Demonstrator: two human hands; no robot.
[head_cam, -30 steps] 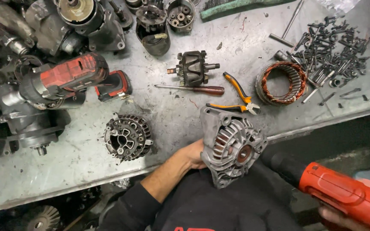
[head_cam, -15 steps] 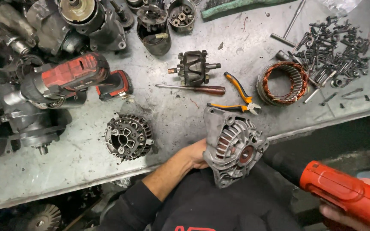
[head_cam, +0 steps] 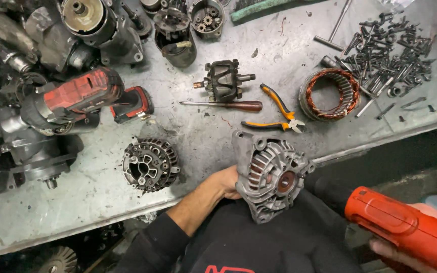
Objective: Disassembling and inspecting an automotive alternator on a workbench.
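Head view, looking straight down: nearest the body, the person's left hand (head_cam: 227, 183) clasps a silver alternator housing (head_cam: 271, 174) at the bench's near edge, fingers wrapped round its left rim, thumb hidden behind it. Compared with a second ago the housing has swung a little clockwise and sits slightly higher against the bench edge, so its bearing bore now faces more squarely toward the tool. At four o'clock from it, the right hand (head_cam: 405, 250) grips an orange power tool (head_cam: 405, 227); only the fingertips show under the body, closed round it, and its dark nose lies just beside the housing's right side. I cannot tell whether the nose touches.

Further out on the grey workbench (head_cam: 102, 187), a black finned end cover (head_cam: 150, 164) lies at nine o'clock from the housing. Beyond, toward twelve o'clock, orange-handled pliers (head_cam: 278, 108), a brown-handled screwdriver (head_cam: 223, 105) and a dark rotor (head_cam: 223, 80) lie close together. A copper-wound stator (head_cam: 330, 95) sits at one o'clock, with a heap of bolts (head_cam: 388, 53) behind it. A red cordless driver (head_cam: 77, 98) rests at ten o'clock.
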